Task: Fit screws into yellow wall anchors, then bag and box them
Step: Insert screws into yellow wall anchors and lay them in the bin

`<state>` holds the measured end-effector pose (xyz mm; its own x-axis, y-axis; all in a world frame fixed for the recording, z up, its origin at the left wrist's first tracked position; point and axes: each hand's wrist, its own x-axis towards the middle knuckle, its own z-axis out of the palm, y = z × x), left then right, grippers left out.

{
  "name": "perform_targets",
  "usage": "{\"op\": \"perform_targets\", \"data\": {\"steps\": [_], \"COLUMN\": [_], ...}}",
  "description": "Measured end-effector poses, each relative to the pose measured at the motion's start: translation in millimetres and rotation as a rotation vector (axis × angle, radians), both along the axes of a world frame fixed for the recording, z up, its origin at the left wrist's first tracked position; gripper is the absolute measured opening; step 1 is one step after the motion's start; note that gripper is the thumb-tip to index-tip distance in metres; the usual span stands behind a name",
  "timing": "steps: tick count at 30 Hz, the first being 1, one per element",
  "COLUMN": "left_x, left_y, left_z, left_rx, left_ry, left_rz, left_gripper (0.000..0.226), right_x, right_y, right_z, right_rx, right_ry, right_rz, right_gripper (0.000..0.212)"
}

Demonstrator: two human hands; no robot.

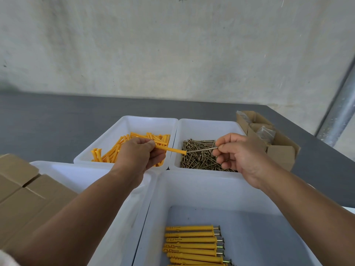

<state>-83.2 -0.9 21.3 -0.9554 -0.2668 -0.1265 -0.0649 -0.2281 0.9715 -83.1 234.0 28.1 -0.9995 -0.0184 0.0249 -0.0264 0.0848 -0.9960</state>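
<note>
1. A person's two bare forearms reach forward over a dark grey table (pixel 57 116) that carries four white plastic bins.
2. The left hand (pixel 138 152) pinches one yellow anchor (pixel 172 150) between curled fingers and thumb. The anchor lies nearly level, with its flared end pointing right.
3. The right hand (pixel 240 156) pinches a single screw (pixel 201 149) by its head end between thumb and forefinger. The screw's tip meets the flared end of the anchor, above the border of the two far bins. How far it has entered cannot be told.
4. The far left bin (pixel 126 123) holds a heap of loose anchors (pixel 115 150).
5. Just beside it, the far right bin (pixel 203 127) holds a pile of loose screws (pixel 199 160).
6. The near right bin (pixel 192 189) holds a row of finished anchors (pixel 192 240), lying side by side with screw heads sticking out to the right.
7. A near left bin (pixel 76 173) lies partly under the left forearm.
8. Closed cardboard boxes (pixel 23 189) sit at the far left.
9. An open cardboard box (pixel 278 148) at the right, behind the right hand, contains clear bags (pixel 266 133).
</note>
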Motion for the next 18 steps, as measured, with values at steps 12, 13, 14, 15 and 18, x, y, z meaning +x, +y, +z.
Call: {"op": "perform_targets", "data": {"steps": [12,13,14,15,18], "left_x": [0.3,0.5,0.8,1.5,3.1], "left_y": [2.1,2.4,2.7,3.1,4.6], "left_z": [-0.6,-1.0,-1.4,-1.6,-1.3], "left_rx": [0.068,0.071,0.073,0.073,0.058], "left_ry": [0.034,0.036,0.036,0.037,0.05], "left_rz": [-0.037,-0.045,-0.054,-0.064,-0.108], "left_gripper": [0.013,0.013,0.013,0.013,0.011], "right_x": [1.8,2.1,2.5,3.0,5.5], "right_y": [-4.1,-4.2,-4.4,-4.7,-5.8], "right_z": [2.7,3.3,3.9,4.6,7.0], "right_rx": [0.0,0.005,0.017,0.035,0.107], "right_ry": [-0.004,-0.006,-0.008,-0.009,-0.022], "right_rz": [0.028,0.036,0.045,0.057,0.122], "right_gripper": [0.017,0.017,0.017,0.017,0.017]}}
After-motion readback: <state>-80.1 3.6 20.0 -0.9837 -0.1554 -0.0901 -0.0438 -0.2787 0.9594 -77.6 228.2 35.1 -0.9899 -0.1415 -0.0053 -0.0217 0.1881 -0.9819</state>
